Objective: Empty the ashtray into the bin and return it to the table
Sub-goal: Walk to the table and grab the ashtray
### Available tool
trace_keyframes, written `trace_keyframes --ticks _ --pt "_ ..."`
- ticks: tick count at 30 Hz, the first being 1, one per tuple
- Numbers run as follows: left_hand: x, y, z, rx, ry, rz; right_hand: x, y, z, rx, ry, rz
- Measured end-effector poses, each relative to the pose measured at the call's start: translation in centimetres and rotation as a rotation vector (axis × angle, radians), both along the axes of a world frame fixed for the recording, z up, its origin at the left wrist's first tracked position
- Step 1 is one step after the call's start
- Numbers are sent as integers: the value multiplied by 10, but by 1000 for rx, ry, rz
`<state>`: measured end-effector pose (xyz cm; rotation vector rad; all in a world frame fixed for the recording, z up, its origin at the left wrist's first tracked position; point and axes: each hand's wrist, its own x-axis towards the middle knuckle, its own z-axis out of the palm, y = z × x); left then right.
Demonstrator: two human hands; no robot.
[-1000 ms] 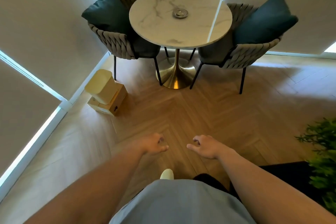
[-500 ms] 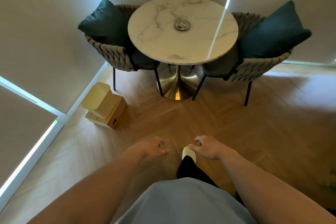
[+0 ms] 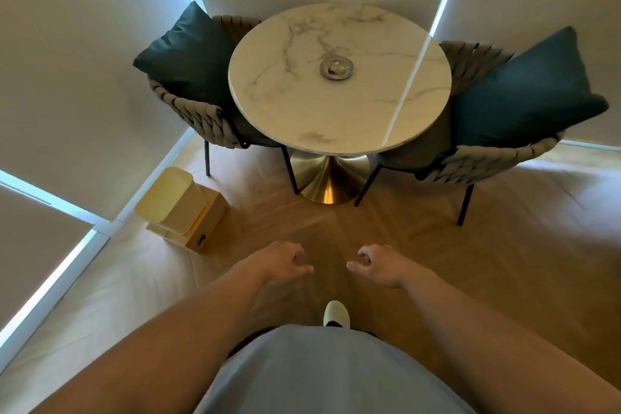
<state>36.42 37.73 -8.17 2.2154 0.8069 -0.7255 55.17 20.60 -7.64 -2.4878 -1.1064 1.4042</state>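
Observation:
A round silver ashtray (image 3: pixel 336 68) with something pale inside sits near the middle of the round white marble table (image 3: pixel 289 104). A cream bin (image 3: pixel 171 200) with its lid down stands on a wooden box against the left wall. My left hand (image 3: pixel 280 262) and my right hand (image 3: pixel 378 264) hang in front of me above the wooden floor, well short of the table. Both hold nothing, fingers loosely curled and apart.
Two woven chairs flank the table, each with a dark teal cushion: left chair (image 3: pixel 191 111), right chair (image 3: pixel 487 158). The table stands on a gold pedestal foot (image 3: pixel 327 178). Blinds close off the walls behind and at left. My white shoe (image 3: pixel 336 312) shows below.
The table, chairs and bin have come closer and lower in view as I walk toward them. My hands stay in front of me, still holding nothing.

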Motion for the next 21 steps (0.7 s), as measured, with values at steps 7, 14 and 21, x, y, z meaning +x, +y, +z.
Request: trace_keyframes --ticks 7,14,21 --pt "46 27 6 -15 0 28 53 33 2 18 6 54" --pt "107 87 12 -28 -8 -3 104 91 -1 11 -20 32" --pt "173 185 3 -4 -16 -79 163 178 -6 -12 -59 13"
